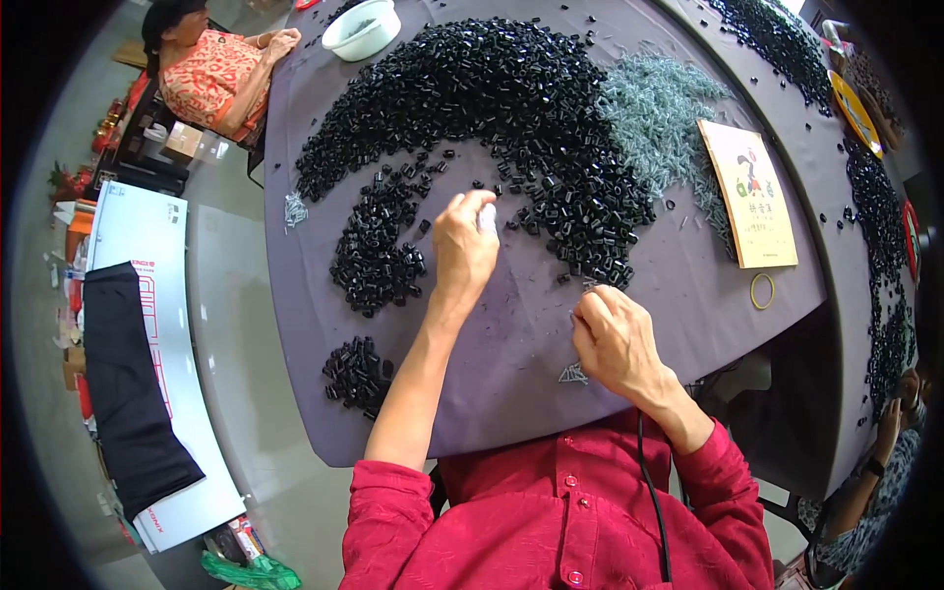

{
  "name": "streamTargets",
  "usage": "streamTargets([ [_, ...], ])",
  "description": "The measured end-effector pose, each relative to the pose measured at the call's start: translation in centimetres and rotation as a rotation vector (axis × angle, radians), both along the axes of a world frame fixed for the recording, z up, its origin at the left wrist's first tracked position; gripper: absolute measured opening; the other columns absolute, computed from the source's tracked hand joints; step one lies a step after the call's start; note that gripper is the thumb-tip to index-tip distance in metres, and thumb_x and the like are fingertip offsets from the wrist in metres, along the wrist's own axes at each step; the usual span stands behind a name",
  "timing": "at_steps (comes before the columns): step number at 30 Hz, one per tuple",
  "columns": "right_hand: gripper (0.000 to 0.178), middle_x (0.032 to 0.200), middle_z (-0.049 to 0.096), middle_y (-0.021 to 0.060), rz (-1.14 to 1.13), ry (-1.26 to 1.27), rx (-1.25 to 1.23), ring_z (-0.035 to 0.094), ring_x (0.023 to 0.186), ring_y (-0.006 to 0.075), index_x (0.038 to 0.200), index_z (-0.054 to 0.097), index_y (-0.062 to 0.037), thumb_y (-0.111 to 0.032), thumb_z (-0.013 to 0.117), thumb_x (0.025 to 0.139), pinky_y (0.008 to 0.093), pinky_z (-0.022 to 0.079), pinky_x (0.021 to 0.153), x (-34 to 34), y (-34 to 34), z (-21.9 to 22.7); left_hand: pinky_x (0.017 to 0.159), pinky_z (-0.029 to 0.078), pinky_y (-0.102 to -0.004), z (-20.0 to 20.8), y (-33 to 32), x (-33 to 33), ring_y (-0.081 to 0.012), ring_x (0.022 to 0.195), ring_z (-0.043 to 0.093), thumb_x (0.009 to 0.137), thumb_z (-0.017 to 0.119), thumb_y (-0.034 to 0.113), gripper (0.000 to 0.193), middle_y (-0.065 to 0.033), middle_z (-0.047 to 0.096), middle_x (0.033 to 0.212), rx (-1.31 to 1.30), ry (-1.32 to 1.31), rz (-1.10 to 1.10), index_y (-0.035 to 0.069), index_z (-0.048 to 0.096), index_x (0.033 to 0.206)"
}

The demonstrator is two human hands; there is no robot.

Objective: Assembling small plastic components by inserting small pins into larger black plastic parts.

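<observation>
My left hand (464, 246) is closed over the middle of the table, thumb and fingers pinched together. A small whitish patch (487, 218) shows at its thumb; I cannot make out what it is or what the fingers hold. Just beyond the fingertips lies the big heap of small black plastic pieces (482, 84). Nearer the table's front edge, my right hand (619, 339) is curled shut, its grip hidden. A few thin grey screw-like pins (572, 374) lie beside that hand, and some more show near its knuckles.
A pile of greyish pins (654, 108) adjoins the black heap. Smaller black clusters (356, 376) lie left. A yellow booklet (752, 197) and rubber band (762, 291) are right; a white bowl (361, 29) stands far left. Other people sit at far left and lower right.
</observation>
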State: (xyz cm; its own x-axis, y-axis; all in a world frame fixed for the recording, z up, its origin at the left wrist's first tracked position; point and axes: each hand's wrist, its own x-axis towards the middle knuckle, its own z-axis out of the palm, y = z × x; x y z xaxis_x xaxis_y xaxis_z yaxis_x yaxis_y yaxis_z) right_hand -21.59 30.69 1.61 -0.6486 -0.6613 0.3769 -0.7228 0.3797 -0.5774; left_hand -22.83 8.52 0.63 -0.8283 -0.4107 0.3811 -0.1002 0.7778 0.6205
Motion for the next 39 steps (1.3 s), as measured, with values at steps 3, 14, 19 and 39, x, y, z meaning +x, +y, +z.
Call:
streamTargets([
  [3, 0.015, 0.074, 0.051, 0.0111, 0.018, -0.034, -0.064, 0.054, 0.066, 0.0285, 0.078, 0.051, -0.0026, 0.003, 0.062, 0.069, 0.0373, 0.046, 0.059, -0.1, 0.3, -0.5, 0.063, 0.05, -0.0313, -0.9, -0.6, -2.4, -0.0218, 0.072, 0.065, 0.08, 0.065, 0.003, 0.017, -0.0133, 0.067, 0.084, 0.037, -0.018, 0.02, 0.001, 0.067, 0.097],
  [14, 0.018, 0.081, 0.058, 0.0095, 0.031, -0.141, -0.169, 0.059, 0.069, 0.0266, 0.086, 0.059, -0.0018, 0.006, 0.062, 0.071, 0.0343, 0.049, 0.06, 0.4, 0.2, -0.1, 0.071, 0.049, -0.0387, -1.7, 0.1, -2.2, -0.0318, 0.081, 0.062, 0.08, 0.062, 0.003, 0.014, -0.0191, 0.062, 0.089, -0.147, -0.107, 0.03, 0.0, 0.062, 0.094],
  [19, 0.017, 0.08, 0.054, 0.0103, 0.061, -0.185, -0.23, 0.058, 0.07, 0.0279, 0.09, 0.059, -0.0013, 0.007, 0.06, 0.075, 0.0341, 0.049, 0.061, 0.9, -0.1, 0.4, 0.068, 0.051, -0.0352, -0.8, 0.3, 0.6, -0.0261, 0.079, 0.063, 0.087, 0.055, 0.001, 0.011, -0.0148, 0.062, 0.088, 0.086, -0.056, -0.049, 0.001, 0.059, 0.096],
  [39, 0.012, 0.08, 0.058, 0.0127, 0.085, -0.482, -0.27, 0.062, 0.071, 0.0281, 0.088, 0.06, 0.0001, 0.006, 0.055, 0.079, 0.0343, 0.05, 0.061, 2.6, -1.0, 0.5, 0.06, 0.051, -0.025, -0.3, 7.3, 12.5, -0.0119, 0.068, 0.061, 0.087, 0.051, -0.007, 0.021, -0.0086, 0.065, 0.087, 1.326, -0.131, -0.205, -0.002, 0.06, 0.104],
])
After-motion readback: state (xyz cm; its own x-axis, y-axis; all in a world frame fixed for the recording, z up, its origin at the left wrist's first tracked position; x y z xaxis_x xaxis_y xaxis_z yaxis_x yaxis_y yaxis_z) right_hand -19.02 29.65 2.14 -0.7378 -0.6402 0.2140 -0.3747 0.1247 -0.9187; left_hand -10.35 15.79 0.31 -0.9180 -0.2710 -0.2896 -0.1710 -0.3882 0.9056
